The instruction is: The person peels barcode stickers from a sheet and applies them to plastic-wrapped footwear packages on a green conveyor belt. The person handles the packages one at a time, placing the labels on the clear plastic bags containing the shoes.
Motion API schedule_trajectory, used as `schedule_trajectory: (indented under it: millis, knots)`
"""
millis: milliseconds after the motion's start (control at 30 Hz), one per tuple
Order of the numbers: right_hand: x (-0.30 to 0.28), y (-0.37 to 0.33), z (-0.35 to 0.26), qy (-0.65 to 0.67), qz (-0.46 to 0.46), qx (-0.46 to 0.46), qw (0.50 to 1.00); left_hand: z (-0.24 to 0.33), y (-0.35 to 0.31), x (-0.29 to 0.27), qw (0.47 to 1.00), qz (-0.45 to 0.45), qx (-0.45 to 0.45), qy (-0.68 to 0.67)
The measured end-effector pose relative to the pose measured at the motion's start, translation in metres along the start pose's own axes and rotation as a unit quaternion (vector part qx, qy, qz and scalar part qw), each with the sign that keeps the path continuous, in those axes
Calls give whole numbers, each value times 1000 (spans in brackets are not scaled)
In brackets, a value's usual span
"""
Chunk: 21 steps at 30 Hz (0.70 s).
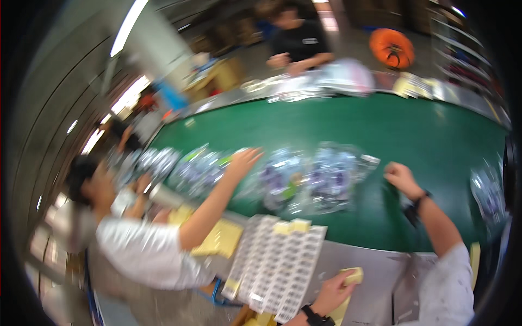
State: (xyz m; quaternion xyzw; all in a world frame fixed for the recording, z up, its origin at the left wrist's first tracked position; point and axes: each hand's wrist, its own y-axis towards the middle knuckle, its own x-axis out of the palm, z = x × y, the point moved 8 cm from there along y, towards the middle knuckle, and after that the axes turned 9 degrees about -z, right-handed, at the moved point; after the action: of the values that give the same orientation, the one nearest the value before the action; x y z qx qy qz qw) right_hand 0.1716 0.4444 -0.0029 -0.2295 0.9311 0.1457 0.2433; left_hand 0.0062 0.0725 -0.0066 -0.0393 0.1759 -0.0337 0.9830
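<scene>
My left hand [333, 292], with a dark watch on its wrist, comes in at the lower edge over the metal work surface [375, 277]. Its fingers are closed on a small yellow piece of paper [353, 275]. My right hand [401, 178] is over the green belt [413, 130], a dark band around its wrist. Its fingers are curled; whether anything is in them is hidden by blur. To its left lie clear plastic bags [330, 176] with bluish and purple contents. A white sheet of printed labels [280, 261] lies left of my left hand, with yellow pieces on it.
At left, a co-worker in a white shirt [141, 250] reaches a hand [247, 160] over the bags. Across the belt, another person in black [300, 43] stands behind stacked clear plastic [342, 79]. More bags [488, 193] are at far right. An orange round object [391, 48] stands beyond.
</scene>
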Motion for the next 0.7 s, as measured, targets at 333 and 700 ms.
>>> schedule_trajectory:
  millis: [333,700]
  knots:
    - [70,-203,-188,132,-352,89,922,86,-175,-64,987,87,95,-101]
    - [148,-293,-217,-50,-342,-51,937,-262,-437,-85,849,327,-404,94]
